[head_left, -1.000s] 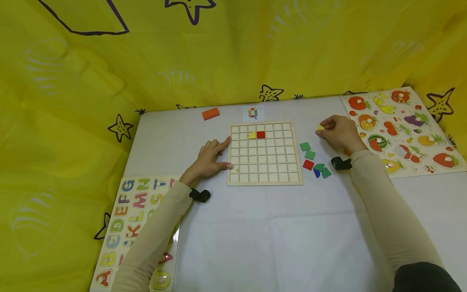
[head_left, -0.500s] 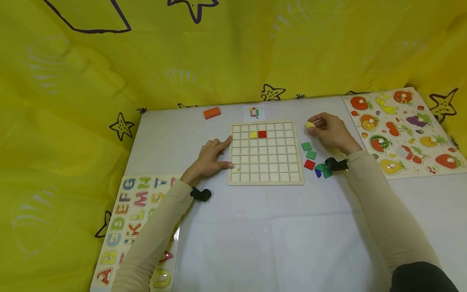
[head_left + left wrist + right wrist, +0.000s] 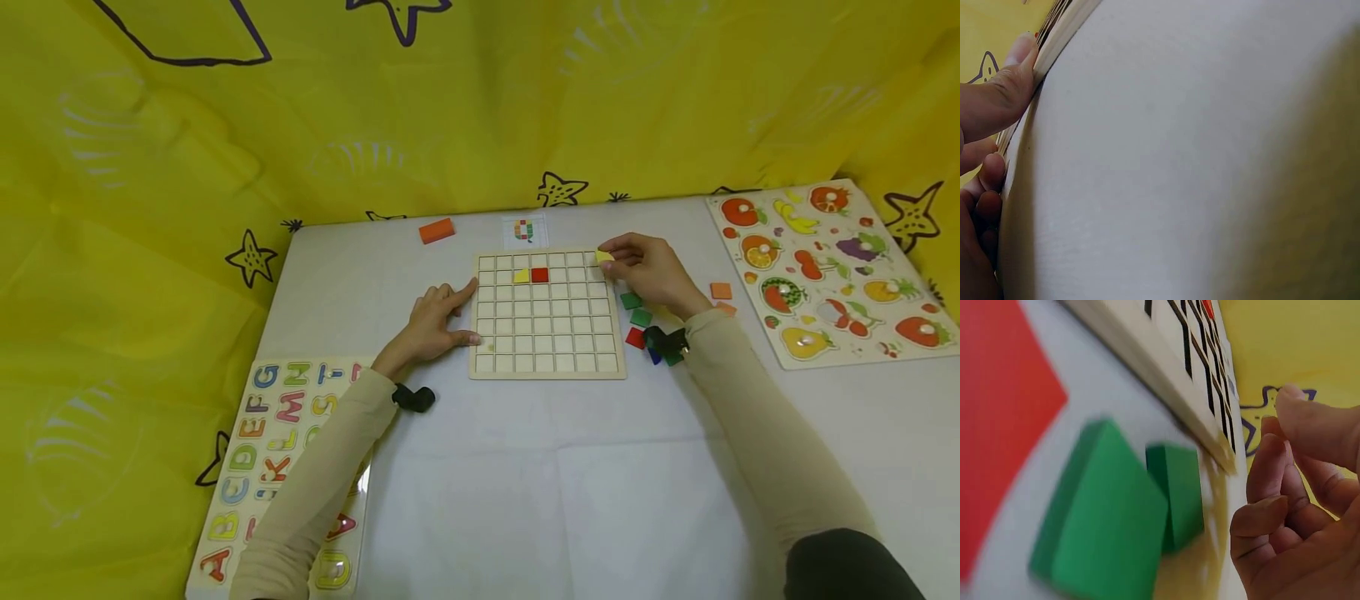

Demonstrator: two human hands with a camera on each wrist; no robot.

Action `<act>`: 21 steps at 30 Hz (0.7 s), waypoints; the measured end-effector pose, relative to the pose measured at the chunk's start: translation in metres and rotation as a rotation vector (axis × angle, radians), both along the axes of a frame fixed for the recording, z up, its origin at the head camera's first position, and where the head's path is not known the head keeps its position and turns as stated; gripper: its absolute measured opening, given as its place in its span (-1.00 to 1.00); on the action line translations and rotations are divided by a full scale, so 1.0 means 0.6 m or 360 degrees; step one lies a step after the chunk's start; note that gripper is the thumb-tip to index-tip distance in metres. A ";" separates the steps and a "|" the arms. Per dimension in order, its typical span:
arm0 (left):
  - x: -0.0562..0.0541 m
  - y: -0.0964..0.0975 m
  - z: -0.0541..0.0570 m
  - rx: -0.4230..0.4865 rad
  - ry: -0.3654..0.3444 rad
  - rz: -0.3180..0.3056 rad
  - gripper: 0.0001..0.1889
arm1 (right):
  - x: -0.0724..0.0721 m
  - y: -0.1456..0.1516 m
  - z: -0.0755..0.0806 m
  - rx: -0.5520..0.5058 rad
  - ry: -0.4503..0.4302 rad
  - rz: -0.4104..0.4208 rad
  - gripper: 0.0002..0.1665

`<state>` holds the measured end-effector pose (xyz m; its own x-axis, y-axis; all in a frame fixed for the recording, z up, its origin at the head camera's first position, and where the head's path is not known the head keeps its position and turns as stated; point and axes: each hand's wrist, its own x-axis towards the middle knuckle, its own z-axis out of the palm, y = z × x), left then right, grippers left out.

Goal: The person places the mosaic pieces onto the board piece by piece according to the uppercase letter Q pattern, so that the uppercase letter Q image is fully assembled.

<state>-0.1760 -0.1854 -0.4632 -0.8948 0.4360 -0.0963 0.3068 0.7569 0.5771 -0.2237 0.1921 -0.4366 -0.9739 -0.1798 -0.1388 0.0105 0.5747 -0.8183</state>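
Observation:
A wooden grid board (image 3: 542, 342) lies on the white-covered table. On it sit a yellow piece with a curved edge (image 3: 521, 276) and a red square tile (image 3: 539, 275), side by side. My left hand (image 3: 433, 329) rests against the board's left edge, thumb and index finger spread apart along it; the left wrist view has the thumb (image 3: 1000, 94) on the rim. Between thumb and fingertips my right hand (image 3: 651, 268) pinches a yellow tile (image 3: 604, 257) over the board's top right corner. In the right wrist view the fingers hide that tile.
Green tiles (image 3: 641, 317), a red tile (image 3: 635, 337) and a partly covered blue piece lie beside the board, under my right wrist. Orange tiles (image 3: 721, 290) lie farther right. A pattern card (image 3: 537, 236) and an orange block (image 3: 437, 231) are behind; fruit (image 3: 817, 275) and letter (image 3: 206, 554) puzzles flank.
My right hand has carried the yellow tile leftward, from beyond the loose tiles to the board's top right corner, uncovering orange tiles. My left hand stays at the board's edge.

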 end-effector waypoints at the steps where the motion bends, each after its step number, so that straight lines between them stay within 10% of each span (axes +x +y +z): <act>1: 0.000 0.000 0.000 0.0000 0.0001 0.0000 0.04 | 0.000 -0.004 -0.001 -0.0006 0.0008 0.0021 -0.55; 21: 0.000 -0.001 -0.001 0.0001 0.0012 -0.0010 0.04 | -0.006 -0.079 -0.011 0.0045 0.0109 0.0209 -0.65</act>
<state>-0.1760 -0.1860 -0.4637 -0.8926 0.4419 -0.0891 0.3160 0.7544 0.5754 -0.2275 0.1446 -0.4433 -0.9495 -0.3033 -0.0799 -0.1214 0.5903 -0.7980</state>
